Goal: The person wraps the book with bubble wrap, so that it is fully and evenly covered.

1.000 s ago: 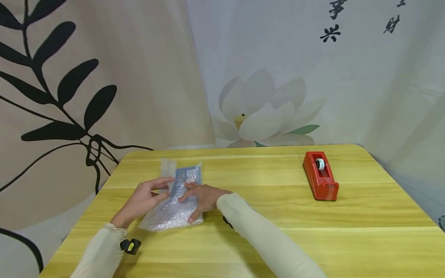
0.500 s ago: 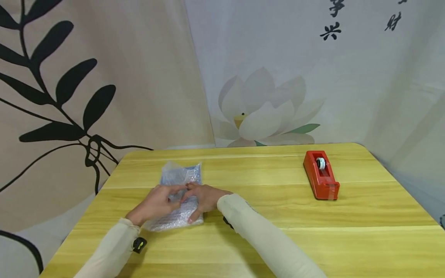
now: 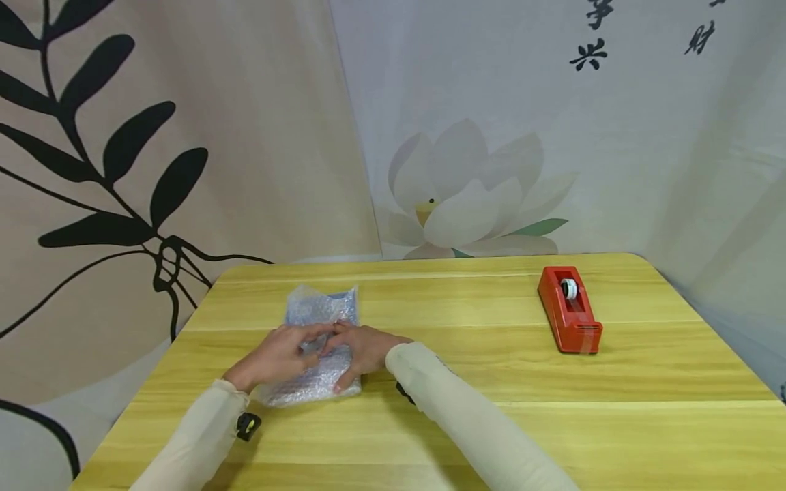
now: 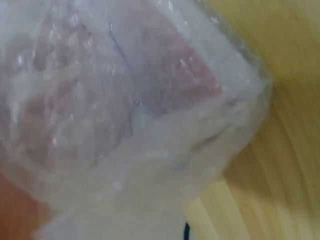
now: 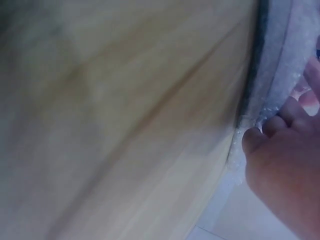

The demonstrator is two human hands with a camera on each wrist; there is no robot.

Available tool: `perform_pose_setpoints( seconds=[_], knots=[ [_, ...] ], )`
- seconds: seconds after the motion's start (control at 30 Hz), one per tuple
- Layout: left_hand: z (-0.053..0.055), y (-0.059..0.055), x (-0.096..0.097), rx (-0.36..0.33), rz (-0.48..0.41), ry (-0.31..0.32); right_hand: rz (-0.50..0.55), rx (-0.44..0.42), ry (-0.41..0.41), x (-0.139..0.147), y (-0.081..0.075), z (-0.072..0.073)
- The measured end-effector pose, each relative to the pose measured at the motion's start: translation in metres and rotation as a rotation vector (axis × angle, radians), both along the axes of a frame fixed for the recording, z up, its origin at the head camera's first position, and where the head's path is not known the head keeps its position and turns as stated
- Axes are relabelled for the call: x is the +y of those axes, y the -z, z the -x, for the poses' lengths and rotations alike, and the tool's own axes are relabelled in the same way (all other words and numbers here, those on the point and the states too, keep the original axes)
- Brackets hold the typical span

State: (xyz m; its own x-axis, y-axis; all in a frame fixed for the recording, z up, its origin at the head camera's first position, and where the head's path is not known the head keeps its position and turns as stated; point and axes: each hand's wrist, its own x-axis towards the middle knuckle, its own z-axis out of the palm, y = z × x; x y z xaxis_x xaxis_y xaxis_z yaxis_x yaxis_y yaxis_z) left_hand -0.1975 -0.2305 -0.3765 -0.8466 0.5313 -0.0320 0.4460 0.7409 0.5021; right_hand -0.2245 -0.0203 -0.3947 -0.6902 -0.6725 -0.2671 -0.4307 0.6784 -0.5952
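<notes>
A flat, blue-printed rectangular item (image 3: 345, 298) lies on the table, covered by clear bubble wrap (image 3: 307, 310). My left hand (image 3: 279, 358) pinches the flap of wrap and holds it across the item's top. From the right, my right hand (image 3: 365, 349) presses the package down with spread fingers, its fingertips meeting those of the left. In the left wrist view, crumpled bubble wrap (image 4: 165, 145) covers most of the left hand. The right wrist view has the right hand (image 5: 290, 150) at the package's edge.
A red tape dispenser (image 3: 571, 314) with a roll of clear tape stands at the right on the wooden table (image 3: 467, 382). Behind the table hangs a printed curtain (image 3: 295, 136).
My left hand has swung right, bringing the flap of bubble wrap over the blue item, and now meets the right hand. The right hand has stayed in place.
</notes>
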Motion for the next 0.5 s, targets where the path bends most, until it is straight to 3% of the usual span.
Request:
perform_pose_setpoints(
  seconds=[0.2,0.4,0.5],
  knots=[
    [0.003,-0.002,-0.02,-0.137,-0.098,0.12,0.014,-0.014,-0.003,0.0,-0.001,-0.002],
    [0.006,-0.006,-0.027,-0.294,-0.166,0.105,0.0,-0.006,-0.013,0.002,-0.002,-0.002],
    [0.007,-0.004,-0.03,-0.31,-0.175,0.089,0.0,0.003,-0.021,0.002,-0.001,-0.002]
  ],
)
